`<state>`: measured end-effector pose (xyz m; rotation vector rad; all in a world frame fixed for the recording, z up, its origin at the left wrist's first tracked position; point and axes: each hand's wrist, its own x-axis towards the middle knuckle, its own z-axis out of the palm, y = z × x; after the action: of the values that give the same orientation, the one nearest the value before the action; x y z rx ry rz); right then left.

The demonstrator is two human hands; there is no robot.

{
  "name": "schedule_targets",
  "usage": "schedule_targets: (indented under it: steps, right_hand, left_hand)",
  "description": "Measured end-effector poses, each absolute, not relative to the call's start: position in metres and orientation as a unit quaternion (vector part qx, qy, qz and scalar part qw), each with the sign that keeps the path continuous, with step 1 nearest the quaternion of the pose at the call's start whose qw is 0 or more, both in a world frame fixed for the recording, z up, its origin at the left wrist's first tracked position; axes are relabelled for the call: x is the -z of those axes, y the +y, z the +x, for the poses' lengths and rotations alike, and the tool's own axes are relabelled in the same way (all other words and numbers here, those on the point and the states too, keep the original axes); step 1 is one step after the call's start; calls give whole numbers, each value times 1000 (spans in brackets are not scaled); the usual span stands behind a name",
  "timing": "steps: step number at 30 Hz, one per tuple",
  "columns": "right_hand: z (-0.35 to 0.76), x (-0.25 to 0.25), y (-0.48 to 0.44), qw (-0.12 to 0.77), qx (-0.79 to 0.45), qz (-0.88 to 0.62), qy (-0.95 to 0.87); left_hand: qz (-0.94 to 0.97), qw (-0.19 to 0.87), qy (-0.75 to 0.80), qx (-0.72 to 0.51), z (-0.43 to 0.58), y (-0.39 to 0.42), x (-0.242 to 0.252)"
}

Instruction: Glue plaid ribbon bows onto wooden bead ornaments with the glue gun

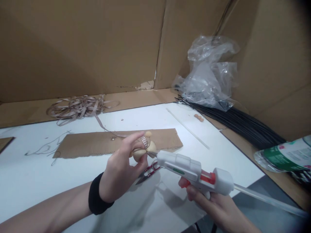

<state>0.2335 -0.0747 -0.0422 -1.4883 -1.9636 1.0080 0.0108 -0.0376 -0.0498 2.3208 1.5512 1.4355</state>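
Note:
My left hand (121, 171), with a black band at the wrist, pinches a small cream rounded piece (152, 147) with knob-like parts; its exact kind is unclear. A brown-and-white checked ribbon (144, 141) crosses this piece and trails back to a tangled pile. My right hand (218, 207) grips a white hot glue gun (179, 163), fingers around its handle at the red trigger. Its nozzle touches or nearly touches the cream piece. From its rear sticks a long clear glue stick (264, 197). Below the left fingers lie red-handled thread snips (148, 174), partly covered.
Behind my hands, a cardboard strip (85, 142) lies on the white table (34, 171). The ribbon pile (80, 108) is at the back left. Another glue stick (188, 127), black rods (233, 121), a clear plastic bag (209, 77) and a green-labelled package (286, 155) are rightward.

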Motion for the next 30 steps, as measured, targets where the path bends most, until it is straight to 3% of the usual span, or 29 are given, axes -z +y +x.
schedule_targets:
  steps: [19,30]
  right_hand:
    - [237,36,-73,194,-358,-535,-740]
    - [229,36,-80,243,-334,-576,-705]
  left_hand:
    - [736,6,504,-451,13,-39,45]
    - [734,3,508,-451,12,-38,46]
